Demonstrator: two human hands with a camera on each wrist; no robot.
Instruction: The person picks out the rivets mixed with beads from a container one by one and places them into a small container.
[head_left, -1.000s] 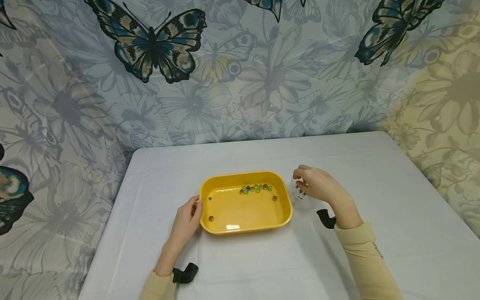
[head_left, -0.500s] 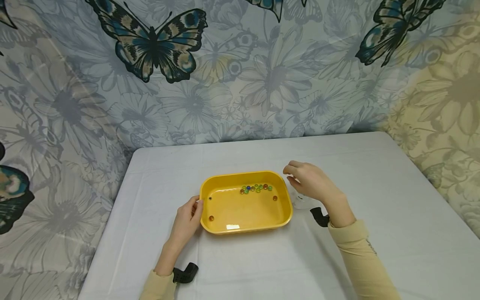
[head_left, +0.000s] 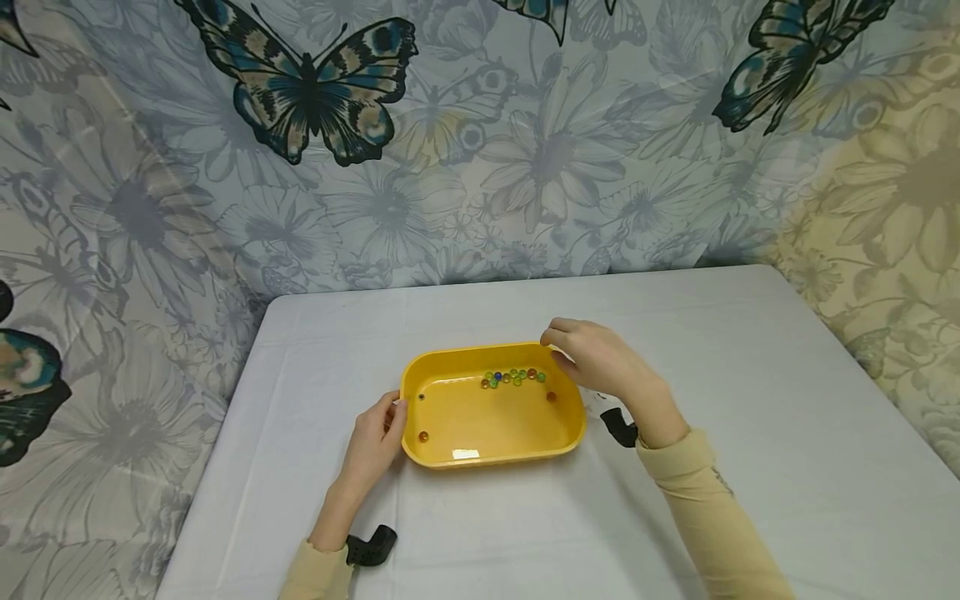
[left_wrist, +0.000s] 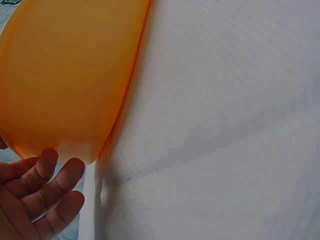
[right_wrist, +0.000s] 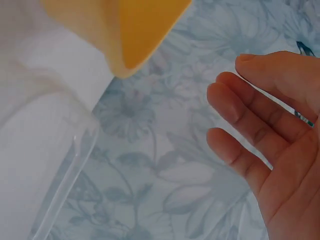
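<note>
On the table sits a yellow plastic tray (head_left: 480, 421) holding several glass marbles (head_left: 517, 380), mostly green and amber plus a blue one, grouped near its back wall. My left hand (head_left: 371, 442) grips the tray's left end, thumb at the rim; its fingertips (left_wrist: 70, 172) lie along the outer wall in the left wrist view. Over the tray's back right corner hovers my right hand (head_left: 600, 357), fingers loosely bent and nothing visible between them in the right wrist view. Beneath that hand stands a clear container (right_wrist: 82, 142), mostly hidden in the head view.
An amber marble (head_left: 423, 437) and a small dark one (head_left: 422, 397) lie in the tray's left part; another amber marble (head_left: 551, 397) is at its right. White cloth covers the table (head_left: 675, 300). A butterfly-print curtain (head_left: 465, 167) hangs behind it.
My right hand has moved left, from above the clear container to over the tray's back right corner. The left hand, tray and marbles stay as they were.
</note>
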